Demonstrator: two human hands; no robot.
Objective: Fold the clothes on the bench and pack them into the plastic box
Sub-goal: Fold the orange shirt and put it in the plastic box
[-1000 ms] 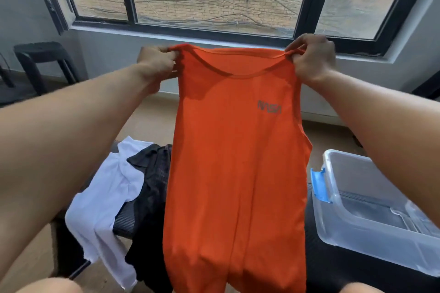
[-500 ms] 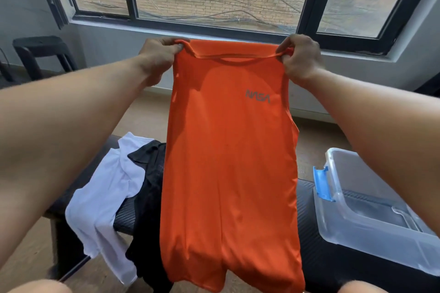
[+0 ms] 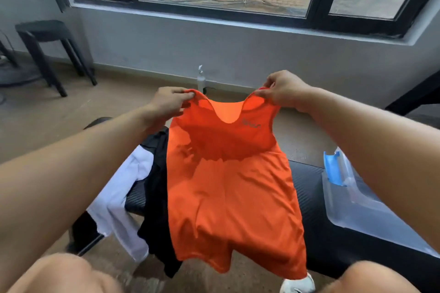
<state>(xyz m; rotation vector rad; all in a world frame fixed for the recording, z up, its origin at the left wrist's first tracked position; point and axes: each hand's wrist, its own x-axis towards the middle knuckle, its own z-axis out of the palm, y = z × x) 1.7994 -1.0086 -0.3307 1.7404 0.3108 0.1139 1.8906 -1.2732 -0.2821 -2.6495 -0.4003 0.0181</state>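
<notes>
Your left hand [image 3: 170,100] pinches one shoulder strap of the orange tank top [image 3: 233,188], and your right hand [image 3: 284,89] pinches the other, both closed on the fabric with your arms stretched forward. The straps are lifted just above the far edge of the surface [image 3: 307,188], while the body of the top lies spread down across it, its hem hanging over the near edge between your knees. A small grey logo sits on the chest near your right hand; the fabric sags there and the letters are too blurred to read.

Just left of the orange top, touching its edge, a black garment [image 3: 156,188] drapes over the surface and hangs off the near side. Beside that, further left, a white garment [image 3: 119,195] lies crumpled, part of it also hanging off.

On the right end of the surface stands the clear plastic box [image 3: 352,204], well apart from your hands, with a blue latch [image 3: 333,169] on its near end. Your right forearm hides most of it, so you cannot tell what is inside.

Beyond the surface, a white spray bottle [image 3: 201,79] stands on the floor by the grey wall, and a black stool [image 3: 47,47] stands at far left.
</notes>
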